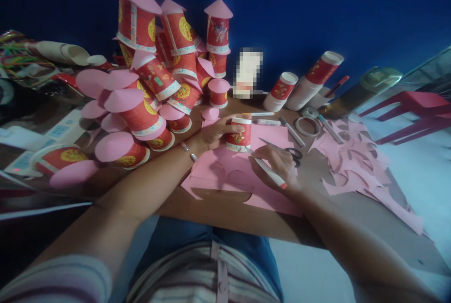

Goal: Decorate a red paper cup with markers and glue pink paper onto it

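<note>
My left hand point(217, 131) is closed around a red paper cup point(237, 140) with gold print, its patterned rim down against a pink paper sheet point(271, 198). In my right hand point(278, 161) is a white marker point(269, 174) with an orange-red end pointing back toward me. Its other end points at the base of the cup; whether it touches the paper I cannot tell. Curved cuts show in the pink sheet. Just beyond my right hand lie dark-handled scissors point(295, 155), partly hidden by the fingers.
Several red cups with pink paper cones point(218, 8) are piled at the left. Stacked cups point(282, 90) stand at the back right. A tape roll point(307, 126) lies near more pens point(292, 132). Pink scraps point(359, 162) cover the right side; a red stool point(419, 105) stands beyond.
</note>
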Motion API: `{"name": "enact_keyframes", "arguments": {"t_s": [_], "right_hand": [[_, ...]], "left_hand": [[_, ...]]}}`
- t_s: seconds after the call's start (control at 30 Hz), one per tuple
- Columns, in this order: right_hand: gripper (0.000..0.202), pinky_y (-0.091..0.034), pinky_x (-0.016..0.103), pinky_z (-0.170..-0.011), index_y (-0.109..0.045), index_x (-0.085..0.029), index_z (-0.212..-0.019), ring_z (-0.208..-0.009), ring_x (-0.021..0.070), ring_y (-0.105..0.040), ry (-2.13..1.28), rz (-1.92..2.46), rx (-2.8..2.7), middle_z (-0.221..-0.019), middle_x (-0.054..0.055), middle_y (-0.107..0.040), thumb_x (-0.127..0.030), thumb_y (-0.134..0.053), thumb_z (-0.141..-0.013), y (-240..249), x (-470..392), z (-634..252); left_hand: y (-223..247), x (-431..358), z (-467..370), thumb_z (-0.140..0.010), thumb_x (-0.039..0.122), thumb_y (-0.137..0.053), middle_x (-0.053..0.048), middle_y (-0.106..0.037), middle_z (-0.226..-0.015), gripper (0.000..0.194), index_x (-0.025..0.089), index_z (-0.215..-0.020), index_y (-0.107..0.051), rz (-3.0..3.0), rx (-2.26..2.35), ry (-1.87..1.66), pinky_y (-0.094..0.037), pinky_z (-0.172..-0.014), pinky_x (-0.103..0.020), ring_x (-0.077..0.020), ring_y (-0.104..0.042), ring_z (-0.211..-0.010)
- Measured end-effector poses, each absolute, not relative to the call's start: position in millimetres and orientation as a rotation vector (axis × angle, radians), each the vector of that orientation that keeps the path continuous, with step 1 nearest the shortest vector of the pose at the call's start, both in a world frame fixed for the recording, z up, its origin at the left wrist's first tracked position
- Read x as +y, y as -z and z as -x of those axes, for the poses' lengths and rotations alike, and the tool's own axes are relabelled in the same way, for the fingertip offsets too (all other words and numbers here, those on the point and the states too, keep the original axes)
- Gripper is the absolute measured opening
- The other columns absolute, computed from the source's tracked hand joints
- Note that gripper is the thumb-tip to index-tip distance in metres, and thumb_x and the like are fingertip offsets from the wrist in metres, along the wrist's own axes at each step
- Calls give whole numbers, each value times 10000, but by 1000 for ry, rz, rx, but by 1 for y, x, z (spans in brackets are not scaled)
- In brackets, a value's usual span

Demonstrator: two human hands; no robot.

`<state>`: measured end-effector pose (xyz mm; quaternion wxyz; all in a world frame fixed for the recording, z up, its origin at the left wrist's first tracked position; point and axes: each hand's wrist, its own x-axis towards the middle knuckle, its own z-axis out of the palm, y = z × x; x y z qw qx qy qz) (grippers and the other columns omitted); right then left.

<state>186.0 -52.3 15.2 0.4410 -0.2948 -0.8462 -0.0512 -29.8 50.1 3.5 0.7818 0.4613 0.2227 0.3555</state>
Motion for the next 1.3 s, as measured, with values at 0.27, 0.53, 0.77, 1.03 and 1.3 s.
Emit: {"name": "enact_keyframes", "arguments": {"t_s": [0.27, 0.53, 0.77, 1.03, 1.3], "right_hand": [[136, -513, 255, -588, -586, -235, -1044, -642, 129, -684, 104, 743, -2132, -813, -7, -724, -133, -674, -1023, -15, -53, -188], [130, -499, 268, -568, -602, -237, -1046, -641, 138, -677, 89, 759, -2121, -818, -3, -724, -128, -670, -1021, -13, -51, -187], [128, -487, 263, -578, -594, -233, -1018, -637, 133, -663, 105, 778, -2143, -810, -1, -712, -123, -658, -1023, -13, -52, -187], [89, -484, 261, -586, -612, -222, -1040, -652, 132, -662, 72, 775, -2166, -822, 12, -715, -138, -643, -1039, -11, -51, -188], [123, -503, 267, -581, -608, -223, -1051, -664, 145, -684, 35, 758, -2166, -842, 18, -724, -112, -654, -1025, -12, -49, -188]], "left_hand": [[-4, 50, 30, -744, 325, -893, -140, -777, -1162, 567, 142, -1257, -734, -999, 458, -763, -556, -860, -340, -227, -727, -973], [0, 52, 31, -767, 317, -844, -163, -802, -1144, 522, 139, -1245, -736, -991, 403, -762, -567, -907, -387, -263, -745, -999], [0, 52, 30, -766, 308, -844, -156, -797, -1129, 473, 130, -1197, -760, -989, 384, -757, -569, -893, -386, -246, -738, -956], [1, 51, 30, -763, 310, -848, -166, -795, -1167, 519, 141, -1243, -746, -980, 375, -738, -574, -940, -412, -277, -751, -1038], [-6, 47, 29, -721, 360, -944, -161, -786, -1167, 636, 149, -1281, -728, -1029, 446, -705, -576, -870, -359, -245, -744, -998]]}}
